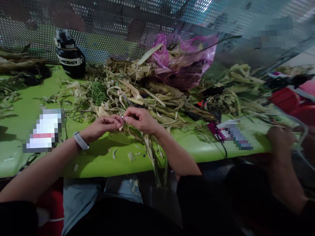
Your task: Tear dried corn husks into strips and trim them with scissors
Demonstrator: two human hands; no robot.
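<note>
My left hand, with a white band on its wrist, is closed in a pinch. My right hand pinches too, and the fingertips of both meet over the near edge of a pile of dry corn husks. A small pale bit shows at the fingertips; what it is I cannot make out. Husk strips hang below my right hand and over the table's front edge. A bundle of green strands lies in the pile beyond my left hand. Small husk scraps are scattered in front of me.
On the green table lie a lit phone at left and another phone with a cable at right. A black bottle and a pink plastic bag stand before a perforated metal screen. Another person's hand rests at right.
</note>
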